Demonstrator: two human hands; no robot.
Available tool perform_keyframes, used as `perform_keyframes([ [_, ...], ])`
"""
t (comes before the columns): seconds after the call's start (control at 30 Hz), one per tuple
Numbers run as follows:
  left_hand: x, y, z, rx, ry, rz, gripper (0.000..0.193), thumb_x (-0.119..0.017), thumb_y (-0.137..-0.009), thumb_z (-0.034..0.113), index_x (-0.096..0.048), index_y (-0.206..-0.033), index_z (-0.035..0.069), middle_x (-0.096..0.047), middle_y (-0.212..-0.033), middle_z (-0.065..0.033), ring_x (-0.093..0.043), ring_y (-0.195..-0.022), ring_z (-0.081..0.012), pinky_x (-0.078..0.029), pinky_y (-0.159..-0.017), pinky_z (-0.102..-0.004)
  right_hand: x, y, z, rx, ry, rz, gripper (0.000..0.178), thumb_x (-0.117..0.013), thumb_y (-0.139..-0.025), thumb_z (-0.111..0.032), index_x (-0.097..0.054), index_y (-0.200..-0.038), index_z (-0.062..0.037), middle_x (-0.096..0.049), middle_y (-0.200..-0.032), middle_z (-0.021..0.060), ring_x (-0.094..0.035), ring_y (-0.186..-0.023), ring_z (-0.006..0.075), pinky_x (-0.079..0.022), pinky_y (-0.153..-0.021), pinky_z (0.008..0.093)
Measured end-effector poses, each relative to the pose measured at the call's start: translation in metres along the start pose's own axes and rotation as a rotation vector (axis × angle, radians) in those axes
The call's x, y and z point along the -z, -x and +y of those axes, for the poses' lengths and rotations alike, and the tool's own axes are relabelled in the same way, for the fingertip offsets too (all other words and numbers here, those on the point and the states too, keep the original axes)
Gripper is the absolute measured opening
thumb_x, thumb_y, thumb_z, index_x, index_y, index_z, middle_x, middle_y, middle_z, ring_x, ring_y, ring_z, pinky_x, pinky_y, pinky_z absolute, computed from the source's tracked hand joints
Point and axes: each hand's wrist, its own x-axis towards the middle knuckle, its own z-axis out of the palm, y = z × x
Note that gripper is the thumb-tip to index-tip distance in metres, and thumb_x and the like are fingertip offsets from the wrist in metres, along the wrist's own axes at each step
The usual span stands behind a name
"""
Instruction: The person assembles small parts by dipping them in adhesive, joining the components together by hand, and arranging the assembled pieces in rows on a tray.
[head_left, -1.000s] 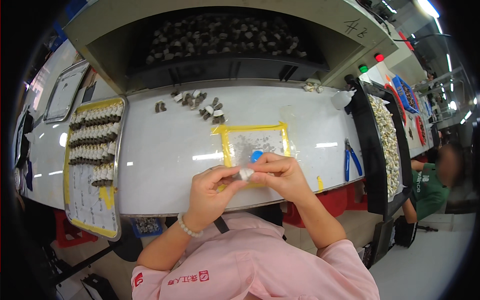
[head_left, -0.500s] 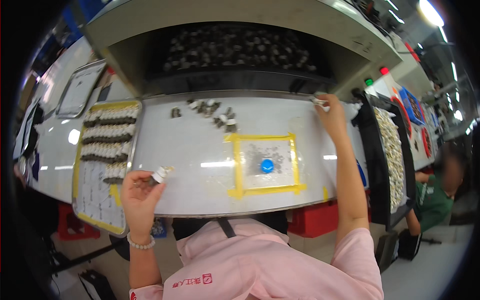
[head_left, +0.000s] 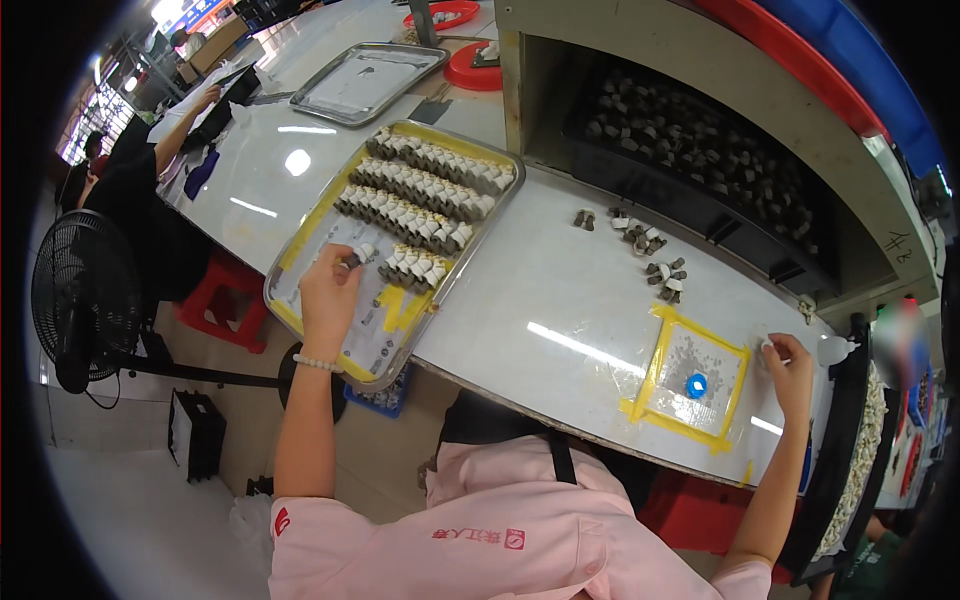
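Observation:
My left hand [head_left: 328, 300] is over the metal tray [head_left: 519, 172], pinching a small part with a white top and dark grey body [head_left: 360, 257]. It is close to the end of the shortest row of matching parts [head_left: 415, 265]; several other rows stand behind. Above the table, right of the yellow-taped square [head_left: 742, 388], my right hand [head_left: 792, 375] is closed, with a small white piece [head_left: 766, 345] at its fingertips, mostly hidden by them. A round blue cap [head_left: 697, 385] sits inside the square. Loose white-and-grey parts [head_left: 640, 236] lie farther back on the table.
A dark bin full of similar parts [head_left: 700, 130] stands under the shelf at the back. At right is a long black tray of small pale pieces [head_left: 855, 465]. A second metal tray [head_left: 370, 85] lies far left; a black fan [head_left: 85, 300] stands on the floor.
My left hand has carried its part from over the table to the tray. My right hand has come nearer, to beside the taped square. The view has turned left.

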Motion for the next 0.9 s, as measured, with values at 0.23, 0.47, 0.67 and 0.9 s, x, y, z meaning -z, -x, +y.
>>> perform_keyframes([
  [0.23, -0.008, -0.005, 0.015, -0.111, -0.052, -0.184, 0.027, -0.062, -0.075, -0.004, -0.057, -0.100, 0.002, -0.062, -0.081, -0.0162, -0.062, -0.075, -0.0288, -0.049, -0.068, -0.0357, -0.007, 0.050, -0.022, -0.043, -0.050, -0.097, 0.017, -0.063, -0.077, 0.000, -0.065, -0.094, 0.0034, -0.059, -0.075, 0.0034, -0.050, -0.066, 0.0085, -0.041, -0.059, 0.0227],
  [0.47, -0.005, 0.011, 0.053, -0.297, -0.213, -0.085, 0.036, -0.057, -0.075, -0.003, -0.055, -0.111, 0.003, -0.058, -0.099, -0.0177, -0.055, -0.091, -0.0355, -0.045, -0.081, -0.0409, -0.009, 0.067, -0.043, 0.056, 0.073, -0.096, 0.026, -0.065, -0.076, 0.001, -0.066, -0.102, 0.0019, -0.060, -0.084, 0.0093, -0.055, -0.064, 0.0159, -0.045, -0.058, 0.0262],
  [0.67, -0.083, 0.024, 0.153, -0.450, 0.284, -0.247, 0.034, -0.067, -0.077, 0.012, -0.057, -0.107, -0.001, -0.059, -0.097, -0.0170, -0.059, -0.082, -0.0318, -0.048, -0.074, -0.0382, -0.006, 0.068, -0.041, 0.124, 0.159, -0.069, 0.026, -0.066, -0.078, 0.000, -0.065, -0.104, 0.0019, -0.060, -0.086, 0.0105, -0.057, -0.066, 0.0209, -0.047, -0.061, 0.0297],
  [0.9, -0.173, -0.011, 0.181, -0.415, 0.093, -0.247, 0.035, -0.071, -0.078, 0.016, -0.058, -0.104, -0.003, -0.061, -0.100, -0.0190, -0.060, -0.076, -0.0283, -0.048, -0.071, -0.0371, -0.010, 0.073, -0.057, 0.151, 0.025, -0.067, 0.019, -0.068, -0.075, -0.001, -0.066, -0.094, 0.0014, -0.061, -0.083, 0.0108, -0.059, -0.067, 0.0207, -0.048, -0.062, 0.0298],
])
